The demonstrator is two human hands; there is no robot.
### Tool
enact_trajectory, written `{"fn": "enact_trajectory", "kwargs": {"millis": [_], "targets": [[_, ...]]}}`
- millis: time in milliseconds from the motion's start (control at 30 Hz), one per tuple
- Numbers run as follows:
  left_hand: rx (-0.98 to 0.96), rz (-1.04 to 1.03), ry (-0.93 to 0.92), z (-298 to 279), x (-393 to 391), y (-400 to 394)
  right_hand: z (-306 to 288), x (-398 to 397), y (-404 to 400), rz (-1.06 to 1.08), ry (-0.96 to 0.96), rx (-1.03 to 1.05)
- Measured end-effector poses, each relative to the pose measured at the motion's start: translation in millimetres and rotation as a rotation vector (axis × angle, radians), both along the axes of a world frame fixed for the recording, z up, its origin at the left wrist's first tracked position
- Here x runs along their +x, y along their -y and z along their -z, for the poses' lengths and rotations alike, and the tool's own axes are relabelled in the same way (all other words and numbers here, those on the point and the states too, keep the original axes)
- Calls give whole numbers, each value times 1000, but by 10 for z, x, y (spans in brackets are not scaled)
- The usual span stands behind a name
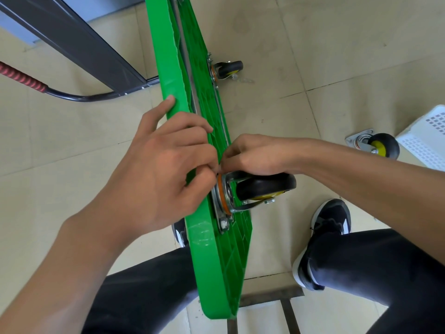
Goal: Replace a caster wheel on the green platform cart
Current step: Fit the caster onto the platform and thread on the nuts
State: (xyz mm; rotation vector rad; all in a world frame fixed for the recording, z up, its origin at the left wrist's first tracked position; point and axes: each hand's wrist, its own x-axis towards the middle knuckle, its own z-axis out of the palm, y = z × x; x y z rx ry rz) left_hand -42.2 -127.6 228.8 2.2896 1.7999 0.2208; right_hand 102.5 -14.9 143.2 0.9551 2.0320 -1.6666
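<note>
The green platform cart (212,266) stands on its edge between my knees, underside facing right. A black caster wheel (265,186) with a metal mounting plate sits against the underside near the lower end. My left hand (163,165) curls over the cart's top edge, its fingertips meeting those of my right hand (255,153) at the upper corner of the caster plate. What the fingertips pinch there is hidden. A second caster (227,69) is mounted farther up the cart. A loose caster (375,145) lies on the floor at the right.
A white perforated plastic basket (426,141) sits at the right edge beside the loose caster. The cart's dark handle with a red grip (24,80) lies on the tiled floor at the left, next to a dark metal frame (72,42). My shoes (322,239) flank the cart.
</note>
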Motion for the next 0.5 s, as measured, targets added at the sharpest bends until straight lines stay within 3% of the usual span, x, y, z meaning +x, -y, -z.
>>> {"fn": "enact_trajectory", "kwargs": {"millis": [100,333,500], "targets": [[0,0,0,2,-2,1,1,-20,29,35,38,-43],[-1,-3,10,-3,2,3,1,-94,34,172,143,-383],[-6,0,18,-3,-6,11,9,-104,19,126,144,-253]]}}
